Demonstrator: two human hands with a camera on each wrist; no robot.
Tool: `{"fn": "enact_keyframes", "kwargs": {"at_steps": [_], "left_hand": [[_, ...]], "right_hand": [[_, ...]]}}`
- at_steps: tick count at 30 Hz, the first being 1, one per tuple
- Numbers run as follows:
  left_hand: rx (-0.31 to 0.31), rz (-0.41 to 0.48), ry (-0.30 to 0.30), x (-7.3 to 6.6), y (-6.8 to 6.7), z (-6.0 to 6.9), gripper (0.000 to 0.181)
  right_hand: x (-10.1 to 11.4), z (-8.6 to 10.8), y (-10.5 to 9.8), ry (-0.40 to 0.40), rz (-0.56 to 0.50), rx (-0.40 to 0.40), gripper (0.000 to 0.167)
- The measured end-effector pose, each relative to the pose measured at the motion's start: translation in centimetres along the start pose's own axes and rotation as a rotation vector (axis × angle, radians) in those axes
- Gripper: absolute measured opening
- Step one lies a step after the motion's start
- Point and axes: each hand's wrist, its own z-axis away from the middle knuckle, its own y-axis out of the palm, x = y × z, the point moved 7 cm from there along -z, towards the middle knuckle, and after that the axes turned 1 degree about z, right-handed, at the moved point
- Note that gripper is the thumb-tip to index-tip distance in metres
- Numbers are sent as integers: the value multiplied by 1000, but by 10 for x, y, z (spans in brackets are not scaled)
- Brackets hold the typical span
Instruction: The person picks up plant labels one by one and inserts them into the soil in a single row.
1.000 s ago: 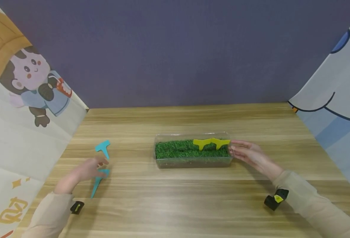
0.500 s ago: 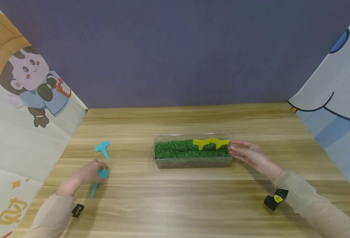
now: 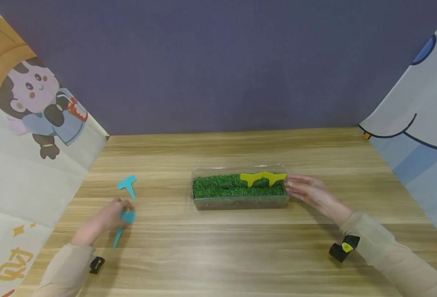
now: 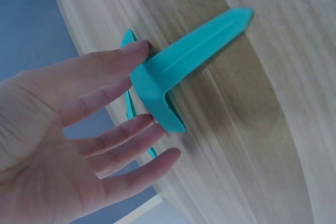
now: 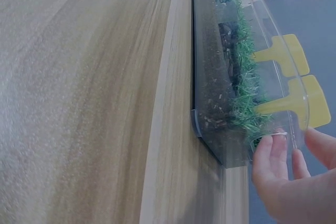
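Note:
My left hand (image 3: 111, 215) is over the table's left side, thumb and index finger pinching a blue T-shaped plant label (image 4: 191, 45) near where head and stem meet. Its other fingers are loosely extended in the left wrist view. Beyond that hand lies a second blue plant label (image 3: 128, 186), partly hidden by fingers in the wrist view. A clear planter box (image 3: 240, 203) of green artificial grass (image 3: 218, 183) stands mid-table. Two yellow plant labels (image 3: 252, 178) stand upright in the grass toward its right end. My right hand (image 3: 315, 196) touches that end with mostly straight fingers.
The wood-grain table (image 3: 218, 255) meets a dark blue-grey panel (image 3: 218, 66) behind. Printed cartoon sheets flank it, one on the left (image 3: 18, 173) and one on the right (image 3: 419, 123). Each wrist carries a small black camera.
The left fingers came down onto the near blue plant label and closed on its head. The right hand and the planter box have stayed where they were.

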Motion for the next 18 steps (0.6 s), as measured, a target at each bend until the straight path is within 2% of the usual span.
{"fn": "enact_keyframes", "kwargs": {"at_steps": [12, 18], "left_hand": [[-31, 15, 15, 8, -2, -2, 36], [-26, 16, 42, 8, -3, -4, 32]], "right_hand": [[1, -1, 0, -12, -12, 32, 59], [-1, -1, -1, -13, -9, 29, 52]]}}
